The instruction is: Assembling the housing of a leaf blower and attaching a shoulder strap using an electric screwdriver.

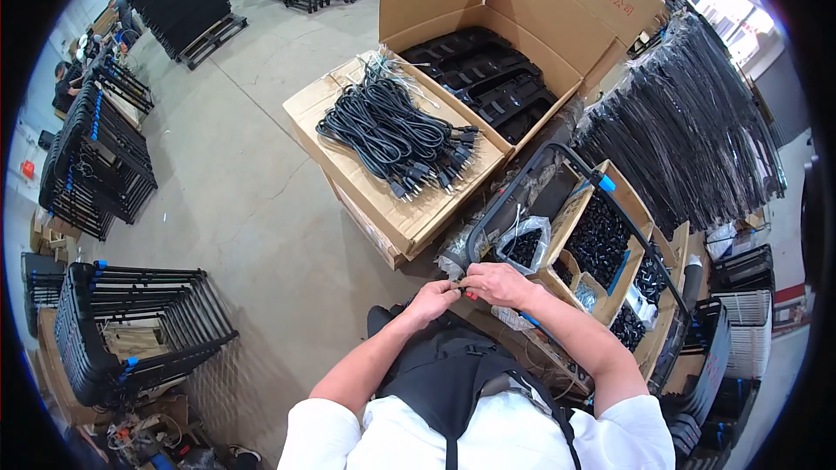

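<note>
My left hand and my right hand meet in front of my dark apron, with fingertips pinched together. Something small and dark shows between them, with a red bit under the right fingers; its kind is too small to tell. A black bent tube frame with a blue piece leans over the bins, its near bend just beyond my right hand. Close by lies a clear plastic bag of small black parts. Further right stands a divided cardboard box holding many black fittings.
A bundle of black power cords lies on a cardboard box ahead. Behind it an open carton holds black moulded parts. Wrapped black strips are stacked at right. Black frames stand at left on the concrete floor.
</note>
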The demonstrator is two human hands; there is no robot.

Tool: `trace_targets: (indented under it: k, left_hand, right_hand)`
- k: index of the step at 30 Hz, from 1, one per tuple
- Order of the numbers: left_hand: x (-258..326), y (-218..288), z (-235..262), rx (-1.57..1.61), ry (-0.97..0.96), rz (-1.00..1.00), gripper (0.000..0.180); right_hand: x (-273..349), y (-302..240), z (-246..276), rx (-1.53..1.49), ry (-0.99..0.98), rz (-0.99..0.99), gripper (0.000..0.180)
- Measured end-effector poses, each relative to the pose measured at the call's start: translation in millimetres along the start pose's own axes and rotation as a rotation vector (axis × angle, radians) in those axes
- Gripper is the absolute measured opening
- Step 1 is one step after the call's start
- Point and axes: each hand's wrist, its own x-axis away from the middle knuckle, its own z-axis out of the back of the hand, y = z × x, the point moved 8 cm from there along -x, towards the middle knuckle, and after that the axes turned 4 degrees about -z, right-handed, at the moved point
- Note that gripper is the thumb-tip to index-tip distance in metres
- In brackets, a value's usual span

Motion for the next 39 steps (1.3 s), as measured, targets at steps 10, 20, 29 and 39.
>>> trace_targets:
  k: [10,20,29,39]
  left_hand:
    - [1.6,1.5,-2.7,-0.004,-0.002,0.086,0.021]
    - [-4.6,-6.1,-0.9,-0.001,-0.036,0.151,0.026]
    - [-11.7,-0.2,9.7,-0.183,-0.054,0.029,0.032]
    - [-17.4,8.3,1.2,-0.368,-0.281,0.193,0.034]
  right_hand:
    - [-14.1,-0.9,-8.9,0.049,-0.167,-0.072,0.009]
    - [-9.4,-6.0,-15.8,0.083,-0.121,-0.105,0.009]
    - [49.1,-28.9,-30.5,-0.299,0.054,-0.679,0.041]
    - [74.7,123.8,-171.1,-0.232,0.199,-1.384,0.083]
